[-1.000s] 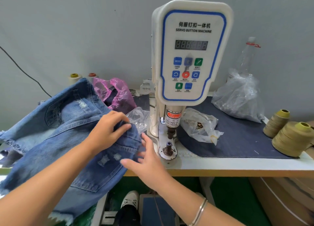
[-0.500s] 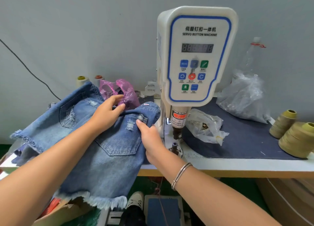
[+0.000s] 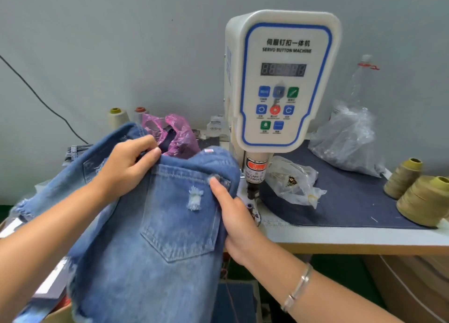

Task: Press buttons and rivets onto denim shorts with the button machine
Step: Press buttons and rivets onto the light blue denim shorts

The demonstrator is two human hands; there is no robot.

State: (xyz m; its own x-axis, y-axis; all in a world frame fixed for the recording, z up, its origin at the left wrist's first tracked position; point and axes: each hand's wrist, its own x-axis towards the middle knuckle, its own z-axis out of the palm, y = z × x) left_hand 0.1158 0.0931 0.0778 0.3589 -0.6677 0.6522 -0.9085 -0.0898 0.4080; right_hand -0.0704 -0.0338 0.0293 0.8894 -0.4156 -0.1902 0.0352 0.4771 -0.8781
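Light-blue distressed denim shorts (image 3: 160, 225) hang in front of me, back pocket facing up, raised off the table. My left hand (image 3: 126, 162) grips the waistband at its upper left. My right hand (image 3: 230, 216) pinches the waistband's right end, thumb on top, just left of the press head. The white servo button machine (image 3: 281, 79) stands upright on the table, its punch (image 3: 254, 174) above the lower die (image 3: 250, 206), which is partly hidden behind my right hand.
A clear bag of metal parts (image 3: 291, 184) lies on a dark cloth (image 3: 340, 201) right of the machine. A bigger plastic bag (image 3: 349, 140) sits behind it. Olive thread cones (image 3: 422, 199) stand at far right, a pink bag (image 3: 175, 135) behind the shorts.
Both hands have lifted the shorts higher and closer to me, with the waistband's right end staying near the press head. My grips on the waistband stay the same.
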